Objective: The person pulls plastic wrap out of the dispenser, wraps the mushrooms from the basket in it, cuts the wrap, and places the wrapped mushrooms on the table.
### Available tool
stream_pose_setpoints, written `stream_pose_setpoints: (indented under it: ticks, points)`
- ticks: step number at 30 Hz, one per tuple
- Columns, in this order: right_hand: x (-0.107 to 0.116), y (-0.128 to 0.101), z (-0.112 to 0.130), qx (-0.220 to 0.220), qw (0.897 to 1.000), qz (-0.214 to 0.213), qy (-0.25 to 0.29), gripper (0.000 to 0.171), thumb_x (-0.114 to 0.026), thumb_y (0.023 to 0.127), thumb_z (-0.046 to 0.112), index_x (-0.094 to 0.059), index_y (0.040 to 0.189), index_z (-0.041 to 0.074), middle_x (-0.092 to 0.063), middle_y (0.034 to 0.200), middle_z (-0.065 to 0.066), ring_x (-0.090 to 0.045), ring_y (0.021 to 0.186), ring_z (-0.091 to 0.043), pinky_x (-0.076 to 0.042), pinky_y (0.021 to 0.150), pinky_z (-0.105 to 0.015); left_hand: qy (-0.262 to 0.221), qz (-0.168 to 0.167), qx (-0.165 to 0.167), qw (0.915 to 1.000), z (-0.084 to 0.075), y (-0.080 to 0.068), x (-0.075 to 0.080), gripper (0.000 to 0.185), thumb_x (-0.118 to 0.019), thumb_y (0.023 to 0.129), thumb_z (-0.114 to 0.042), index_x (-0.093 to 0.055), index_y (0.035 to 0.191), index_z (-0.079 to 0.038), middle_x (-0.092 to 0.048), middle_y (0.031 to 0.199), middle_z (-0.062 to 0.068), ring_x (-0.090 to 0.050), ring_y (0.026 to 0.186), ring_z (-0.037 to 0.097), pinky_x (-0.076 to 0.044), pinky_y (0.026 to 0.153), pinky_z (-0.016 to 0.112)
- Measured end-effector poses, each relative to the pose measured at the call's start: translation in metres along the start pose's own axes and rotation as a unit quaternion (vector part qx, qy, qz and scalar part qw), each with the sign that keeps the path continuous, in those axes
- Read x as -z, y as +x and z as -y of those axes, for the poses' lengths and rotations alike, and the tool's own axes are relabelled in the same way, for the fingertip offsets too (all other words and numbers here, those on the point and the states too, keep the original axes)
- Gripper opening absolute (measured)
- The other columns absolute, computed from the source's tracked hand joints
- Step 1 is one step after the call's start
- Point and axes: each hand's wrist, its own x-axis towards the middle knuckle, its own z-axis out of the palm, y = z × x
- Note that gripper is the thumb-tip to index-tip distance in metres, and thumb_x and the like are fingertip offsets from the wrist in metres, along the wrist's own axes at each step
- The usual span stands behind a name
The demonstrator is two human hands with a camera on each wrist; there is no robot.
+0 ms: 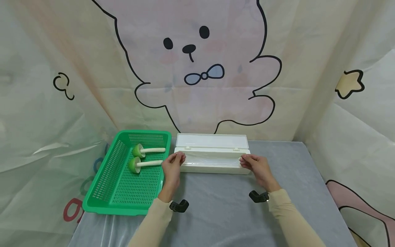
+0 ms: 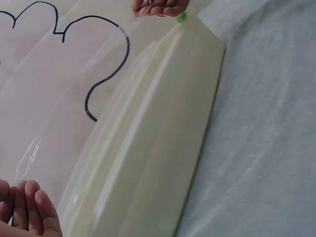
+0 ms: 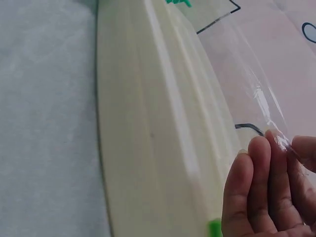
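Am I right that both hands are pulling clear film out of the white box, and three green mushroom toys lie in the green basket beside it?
Nearly. The head view shows two green mushroom toys in the green basket, not three. Left hand and right hand do each pinch the clear film at the white box.

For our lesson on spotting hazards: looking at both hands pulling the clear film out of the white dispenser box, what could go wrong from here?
1. The clear film is pinched only at its corners by the left hand and right hand; an uneven pull may wrinkle or tear it.
2. The white dispenser box lies unheld, so it could slide on the grey cloth.
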Motion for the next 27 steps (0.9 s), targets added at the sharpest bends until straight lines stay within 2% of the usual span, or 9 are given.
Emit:
stream_pose_setpoints:
  ticks: [3,10,14,19,25,27]
  points:
    - [0.001,0.001,0.007,0.009,1.0,0.002,-0.002,0.035,-0.06,0.104,0.012,-0.061,0.12,-0.018,-0.073,0.088,0.001,-0.071,0.082,-0.01,-0.058,0.079,-0.026,-0.005,0.003,-0.01,0.9999,-0.007,0.002,-0.002,0.027,-0.067,0.099,-0.008,-0.067,0.113,0.015,-0.074,0.099,0.019,-0.072,0.085,0.017,-0.059,0.082,0.031]
    - [0.001,0.001,0.019,0.032,0.999,0.009,-0.007,0.045,-0.062,0.103,0.015,-0.054,0.125,-0.023,-0.073,0.088,0.001,-0.071,0.083,-0.01,-0.058,0.08,-0.026,-0.013,0.009,-0.011,0.9998,-0.023,0.003,-0.004,0.028,-0.067,0.099,-0.008,-0.067,0.115,0.015,-0.074,0.097,0.015,-0.073,0.084,0.016,-0.059,0.082,0.031]
    - [0.001,-0.001,0.024,0.04,0.999,0.008,-0.004,0.038,-0.064,0.102,0.013,-0.059,0.121,-0.02,-0.073,0.088,-0.001,-0.071,0.082,-0.01,-0.058,0.08,-0.026,-0.013,0.015,-0.015,0.9997,-0.029,0.004,-0.005,0.025,-0.068,0.098,-0.009,-0.069,0.112,0.012,-0.074,0.097,0.015,-0.073,0.085,0.017,-0.059,0.082,0.032]
    - [0.002,-0.004,0.032,0.044,0.999,0.009,-0.002,0.027,-0.066,0.101,0.015,-0.068,0.112,-0.009,-0.074,0.09,-0.004,-0.072,0.083,-0.012,-0.059,0.081,-0.027,-0.026,0.026,-0.023,0.9991,-0.036,0.005,-0.007,0.022,-0.069,0.098,-0.009,-0.071,0.108,0.011,-0.074,0.096,0.016,-0.073,0.084,0.018,-0.059,0.083,0.033]
    - [0.0,-0.009,0.044,0.054,0.998,0.011,-0.017,0.044,-0.065,0.101,0.017,-0.058,0.122,-0.021,-0.074,0.093,-0.005,-0.072,0.087,-0.014,-0.058,0.082,-0.027,-0.035,0.036,-0.024,0.9985,-0.044,0.009,-0.007,0.024,-0.069,0.097,-0.007,-0.069,0.111,0.013,-0.075,0.094,0.014,-0.074,0.083,0.016,-0.059,0.081,0.032]
    - [0.0,-0.01,0.047,0.056,0.998,0.012,-0.019,0.044,-0.065,0.101,0.017,-0.058,0.123,-0.02,-0.074,0.093,-0.004,-0.072,0.087,-0.014,-0.058,0.083,-0.027,-0.029,0.037,-0.025,0.9986,-0.046,0.009,-0.008,0.024,-0.069,0.097,-0.008,-0.069,0.111,0.012,-0.075,0.094,0.013,-0.074,0.083,0.016,-0.059,0.081,0.031]
